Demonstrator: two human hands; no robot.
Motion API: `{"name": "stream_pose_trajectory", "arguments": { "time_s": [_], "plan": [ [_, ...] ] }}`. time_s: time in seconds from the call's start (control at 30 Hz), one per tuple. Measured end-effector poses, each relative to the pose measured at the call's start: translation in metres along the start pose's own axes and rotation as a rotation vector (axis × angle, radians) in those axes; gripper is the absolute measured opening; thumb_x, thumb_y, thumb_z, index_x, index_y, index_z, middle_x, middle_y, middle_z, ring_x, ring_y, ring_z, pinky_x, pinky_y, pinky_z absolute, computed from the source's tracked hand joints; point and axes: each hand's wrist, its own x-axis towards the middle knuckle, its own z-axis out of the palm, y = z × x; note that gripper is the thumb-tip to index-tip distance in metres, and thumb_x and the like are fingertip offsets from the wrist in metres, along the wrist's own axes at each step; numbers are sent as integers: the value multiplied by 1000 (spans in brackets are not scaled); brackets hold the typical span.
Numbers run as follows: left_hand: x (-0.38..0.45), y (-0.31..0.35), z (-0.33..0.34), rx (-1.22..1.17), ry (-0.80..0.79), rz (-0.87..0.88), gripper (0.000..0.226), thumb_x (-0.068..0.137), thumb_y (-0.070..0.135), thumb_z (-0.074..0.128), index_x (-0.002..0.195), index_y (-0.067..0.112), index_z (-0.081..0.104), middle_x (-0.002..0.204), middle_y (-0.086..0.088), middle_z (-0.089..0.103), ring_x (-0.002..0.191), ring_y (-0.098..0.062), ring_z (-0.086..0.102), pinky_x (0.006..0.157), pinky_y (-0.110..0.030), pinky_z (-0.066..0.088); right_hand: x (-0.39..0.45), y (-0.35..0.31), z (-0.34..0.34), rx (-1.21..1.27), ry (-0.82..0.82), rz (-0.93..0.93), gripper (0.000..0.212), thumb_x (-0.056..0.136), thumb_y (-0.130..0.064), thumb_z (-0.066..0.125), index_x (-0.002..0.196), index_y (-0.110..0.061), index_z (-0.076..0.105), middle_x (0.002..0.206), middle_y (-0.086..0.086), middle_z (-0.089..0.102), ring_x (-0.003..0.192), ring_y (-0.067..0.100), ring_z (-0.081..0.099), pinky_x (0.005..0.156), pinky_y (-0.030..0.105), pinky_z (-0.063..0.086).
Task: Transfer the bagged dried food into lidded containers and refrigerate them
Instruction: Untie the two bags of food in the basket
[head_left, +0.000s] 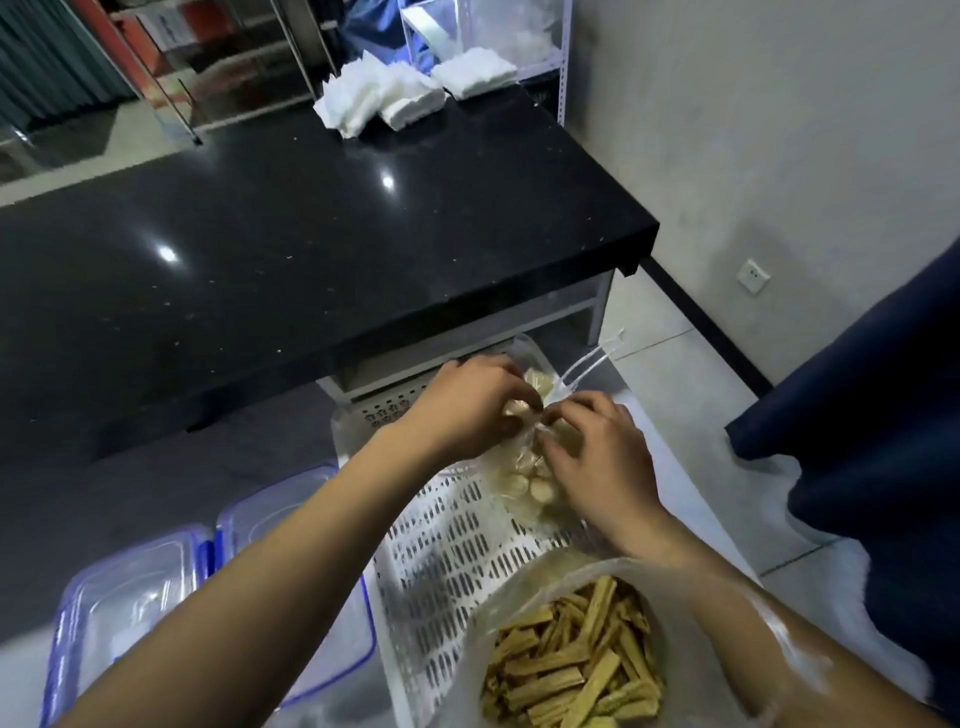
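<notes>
A clear bag of pale round dried pieces (524, 480) lies in a white slotted basket (457, 551). My left hand (462, 410) and my right hand (597, 457) both pinch the bag's gathered top at about the same spot, fingers curled on the plastic. A second clear bag, open at the top and full of yellow-brown dried sticks (576, 665), stands at the near end of the basket under my right forearm. Clear lidded containers with blue rims (130, 597) sit to the left under my left forearm.
A black counter (311, 249) runs across the view just beyond the basket, with folded white cloths (384, 96) at its far end. A person in dark blue clothing (872, 415) stands close on the right. A pale wall with a socket (753, 276) is behind.
</notes>
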Motion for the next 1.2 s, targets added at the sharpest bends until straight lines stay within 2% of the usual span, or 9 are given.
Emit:
{"name": "stream_pose_trajectory", "arguments": {
  "time_s": [0.2, 0.33, 0.53, 0.6, 0.7, 0.83, 0.97, 1.1, 1.2],
  "plan": [
    [1, -5, -6, -54, -23, -40, 18, 88, 38, 71, 105, 40, 72, 118, 9, 61, 104, -15, 59, 82, -40, 52, 3, 0, 10, 95, 20, 38, 12, 89, -20, 71, 101, -20, 74, 111, -7, 53, 111, 16, 48, 97, 43, 46],
    [-4, -6, -8, 3, 2, -28, 17, 89, 40, 70, 106, 39, 71, 112, 10, 63, 103, -14, 59, 79, -35, 51, 4, -1, 8, 173, -24, -16, 6, 90, -15, 70, 95, -18, 71, 116, -7, 42, 119, 19, 43, 104, 45, 42],
    [-25, -5, -11, 52, 165, -43, 17, 92, 42, 65, 107, 37, 72, 101, 11, 70, 96, -15, 63, 78, -31, 36, 7, -9, -10, 115, -71, -194, 7, 92, -16, 66, 98, -20, 67, 122, -6, 33, 123, 22, 40, 106, 44, 41],
    [-39, -8, -12, -91, 251, -119, 14, 90, 39, 69, 102, 33, 75, 95, 10, 72, 90, -15, 65, 73, -30, 42, 11, -11, -22, 112, -47, -245, 8, 92, -15, 66, 98, -21, 66, 121, -3, 34, 119, 20, 42, 104, 40, 43],
    [-66, -15, -12, -550, 438, -276, 8, 84, 26, 78, 92, 22, 79, 87, 6, 74, 83, -12, 69, 75, -34, 55, 16, -14, -44, 178, 5, -250, 10, 93, -15, 67, 95, -24, 66, 116, 0, 36, 115, 15, 42, 103, 26, 40],
    [-94, 0, 10, -893, 640, -406, 7, 81, 14, 81, 85, 19, 80, 81, 3, 76, 79, -10, 70, 74, -23, 56, 10, -11, -43, 223, -56, -224, 20, 92, -15, 67, 91, -34, 63, 113, 2, 37, 110, 14, 43, 99, 8, 34],
    [-110, 1, 57, -1049, 638, -578, 15, 81, 8, 80, 82, 23, 77, 83, 1, 77, 79, -10, 70, 77, -28, 55, -1, 8, -22, 202, -242, -97, 21, 91, -12, 68, 87, -33, 65, 108, -2, 46, 107, 15, 52, 100, 25, 43],
    [-128, -4, 57, -747, 619, -464, 14, 84, 18, 79, 95, 26, 75, 95, 11, 68, 88, 7, 61, 77, -7, 43, -3, 9, -28, 177, -232, -141, 11, 92, -19, 67, 99, -28, 70, 110, -7, 61, 105, 5, 58, 100, 37, 47],
    [-128, -6, 33, -585, 586, -355, 26, 86, 28, 77, 112, 27, 72, 107, 10, 64, 100, -1, 59, 89, -19, 46, 1, -1, -37, 44, -178, -277, 17, 91, -32, 67, 108, -32, 68, 115, -11, 62, 111, 11, 57, 103, 46, 44]
  ]
}}
